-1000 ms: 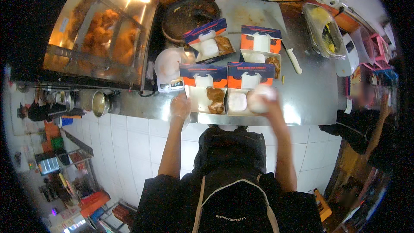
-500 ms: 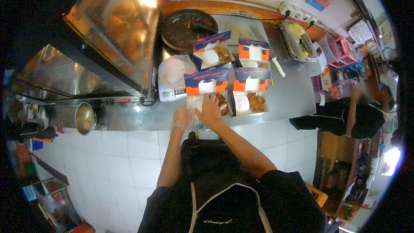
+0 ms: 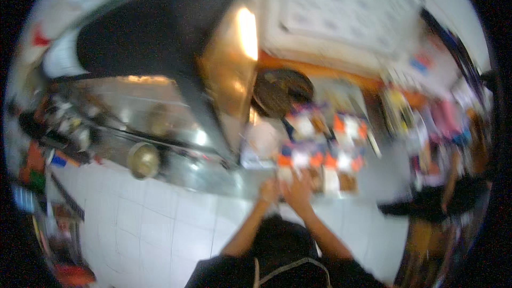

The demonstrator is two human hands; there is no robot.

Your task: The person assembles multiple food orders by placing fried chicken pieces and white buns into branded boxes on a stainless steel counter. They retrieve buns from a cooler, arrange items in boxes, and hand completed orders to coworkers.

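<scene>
Motion smears the whole view. Several orange, white and dark blue card boxes stand with their lids up on the metal counter. My right hand (image 3: 297,189) is over the front left box (image 3: 300,154), fingers stretched and apart as far as the blur shows. Close by, at the counter's front edge, is my left hand (image 3: 269,189); its fingers are too smeared to read. Brown food (image 3: 348,182) and something white fill the front right box (image 3: 344,159). Behind these are the back left box (image 3: 304,122) and the back right box (image 3: 349,126).
Left of the boxes is a scale with a pale, rounded item (image 3: 261,140) on it. A dark round pan (image 3: 282,92) lies behind, near a glass heated case (image 3: 230,69). To the right are a white-handled knife (image 3: 375,144), a food tray (image 3: 397,111) and another person (image 3: 426,200). A metal bowl (image 3: 143,161) stands far left.
My view has swung, so the counter, boxes and hands appear lower and further right. Both hands stay near the front left box. More of the heated case's dark top now shows.
</scene>
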